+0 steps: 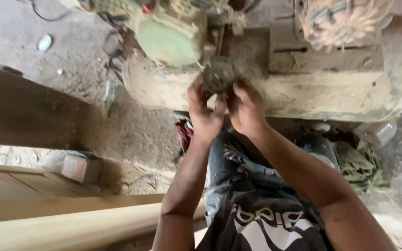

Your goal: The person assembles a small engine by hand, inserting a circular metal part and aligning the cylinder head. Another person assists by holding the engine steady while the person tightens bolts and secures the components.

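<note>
A round, dark metal disc [218, 73], pierced with small holes and caked in grime, sits between both hands in front of a dusty tank [312, 95]. From my remote seat I see the left hand [204, 109] closed on the disc's lower left edge, thumb and fingers pinching the rim. The right hand [246, 108] is closed on the lower right edge in the same way, so the disc hangs in the air, just in front of the tank's side and just below a green housing [170, 37].

I judge the grip thin: only fingertips meet the rim, and the coating of dust and oil could let the disc slip. A drop would send it onto the person's lap or the dirt floor [136, 135], where grit could get into the holes. The disc's edge looks rough, and a twist against it could nick a finger. The green housing and the pipes [226, 25] beside it stand close above the hands, so a sudden jerk upward could knock knuckles into them.

A red-brown brick [80, 167] lies on the ground at left, near pale wooden planks [70, 223]. A clear bottle [381, 132] and a heap of olive cloth [359, 162] lie at right, under the tank's end. A bundle of frayed rope [340, 21] rests on top of the tank.
</note>
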